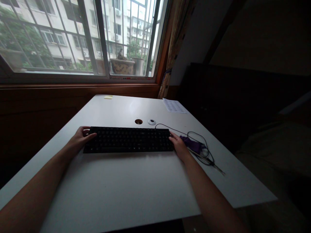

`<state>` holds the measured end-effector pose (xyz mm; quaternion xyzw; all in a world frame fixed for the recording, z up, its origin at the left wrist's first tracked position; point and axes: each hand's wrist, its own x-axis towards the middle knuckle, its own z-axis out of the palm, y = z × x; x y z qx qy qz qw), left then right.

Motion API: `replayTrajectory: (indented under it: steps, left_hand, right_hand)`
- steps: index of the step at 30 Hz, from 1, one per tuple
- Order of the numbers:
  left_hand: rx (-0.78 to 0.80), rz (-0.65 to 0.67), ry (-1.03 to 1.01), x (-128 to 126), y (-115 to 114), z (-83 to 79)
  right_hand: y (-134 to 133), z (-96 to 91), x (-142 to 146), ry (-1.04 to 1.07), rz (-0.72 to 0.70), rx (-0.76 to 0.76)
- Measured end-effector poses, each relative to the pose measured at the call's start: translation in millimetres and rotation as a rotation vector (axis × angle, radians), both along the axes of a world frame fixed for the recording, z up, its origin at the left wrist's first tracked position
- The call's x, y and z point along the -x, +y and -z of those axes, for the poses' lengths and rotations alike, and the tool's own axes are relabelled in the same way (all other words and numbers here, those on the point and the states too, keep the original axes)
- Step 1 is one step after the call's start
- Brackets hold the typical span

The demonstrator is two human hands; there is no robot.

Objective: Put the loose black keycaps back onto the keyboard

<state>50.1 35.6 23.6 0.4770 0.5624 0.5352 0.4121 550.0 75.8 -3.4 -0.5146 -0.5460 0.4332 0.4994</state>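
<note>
A black computer keyboard (131, 139) lies lengthwise across the middle of the white table, keys facing up. My left hand (81, 137) grips its left end, thumb on top and fingers around the far corner. At the opposite end, my right hand (178, 144) holds the keyboard's right edge, its thumb near the keys. From the keyboard's back edge a thin black cable (170, 128) runs right into a loose coil. Beside my right hand, a purple cloth (194, 144) lies within the coil. I cannot tell whether the keyboard is slightly raised off the table.
The white table (136, 181) has a round cable hole (138, 122) with a white cap (152, 122) beside it. Printed paper (175, 106) lies at the far right corner, a yellow sticky pad (108, 97) at the far left. A thin pointed stick (218, 170) lies by the coil.
</note>
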Motion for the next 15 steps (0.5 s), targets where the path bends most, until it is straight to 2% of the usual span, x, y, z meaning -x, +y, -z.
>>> replayTrajectory:
  steps: [8,15]
  left_hand:
    - [-0.029,-0.014,0.071,4,5,9.7]
    - [-0.040,-0.096,0.411,-1,5,11.0]
  right_hand:
    - [3,5.0,-2,-0.036,0.019,-0.004]
    - [6,11.8,-5,-0.250,0.133,-0.080]
